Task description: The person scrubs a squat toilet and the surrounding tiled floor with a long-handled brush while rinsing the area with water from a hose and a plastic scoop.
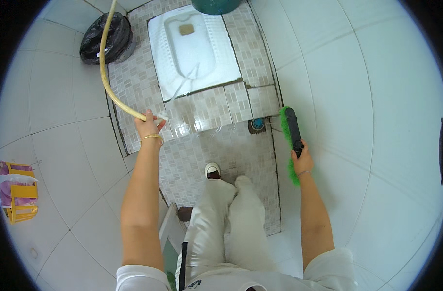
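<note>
In my left hand (148,123) is the end of a yellow hose (107,78) with a white tip; water sprays from it toward the white squat toilet (204,65). The hose runs up past the top edge of the view. My right hand (303,160) grips a black-backed brush head with green bristles (286,125), held near the right wall. A yellowish block or patch (186,29) shows inside the toilet's bowl. Water runs over the edge of the tiled step (206,109).
A bin lined with a black bag (106,40) stands at upper left, a green bucket (216,4) behind the toilet. A blue floor drain (257,124) lies below the step. A yellow wall basket (23,191) hangs at left. A door edge (170,225) is beside my legs.
</note>
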Demonstrator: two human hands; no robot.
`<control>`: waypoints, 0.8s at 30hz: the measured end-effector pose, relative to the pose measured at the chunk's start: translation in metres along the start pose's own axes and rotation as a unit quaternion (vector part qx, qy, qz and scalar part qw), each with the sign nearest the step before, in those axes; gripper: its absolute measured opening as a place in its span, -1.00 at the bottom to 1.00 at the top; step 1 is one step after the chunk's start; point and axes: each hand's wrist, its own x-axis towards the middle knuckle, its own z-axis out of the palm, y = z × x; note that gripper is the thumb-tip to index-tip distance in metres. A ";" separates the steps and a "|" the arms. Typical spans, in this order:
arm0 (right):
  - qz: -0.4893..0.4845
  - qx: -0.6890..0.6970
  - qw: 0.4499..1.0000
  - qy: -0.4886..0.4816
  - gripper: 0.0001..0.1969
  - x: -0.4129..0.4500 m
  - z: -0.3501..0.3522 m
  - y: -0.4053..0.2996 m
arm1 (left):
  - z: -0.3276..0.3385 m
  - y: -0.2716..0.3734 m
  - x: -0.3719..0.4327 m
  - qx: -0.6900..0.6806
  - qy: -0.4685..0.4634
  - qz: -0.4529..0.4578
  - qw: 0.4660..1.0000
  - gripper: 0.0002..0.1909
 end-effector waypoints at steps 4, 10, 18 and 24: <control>-0.055 -0.035 0.998 0.014 -0.43 0.063 -0.040 -0.039 | 0.010 0.021 0.013 -0.001 0.009 0.003 1.000 -0.79; -0.082 0.002 0.997 -0.010 -0.43 0.171 -0.084 -0.130 | 0.031 0.039 0.037 -0.050 0.003 -0.005 0.999 -0.82; -0.047 0.040 0.989 -0.133 -0.38 0.327 -0.088 -0.252 | 0.085 0.063 0.062 -0.092 0.063 -0.083 0.990 -0.85; -0.041 0.041 0.991 -0.124 -0.38 0.394 -0.023 -0.267 | 0.128 0.016 0.122 -0.159 0.082 -0.042 0.983 -0.86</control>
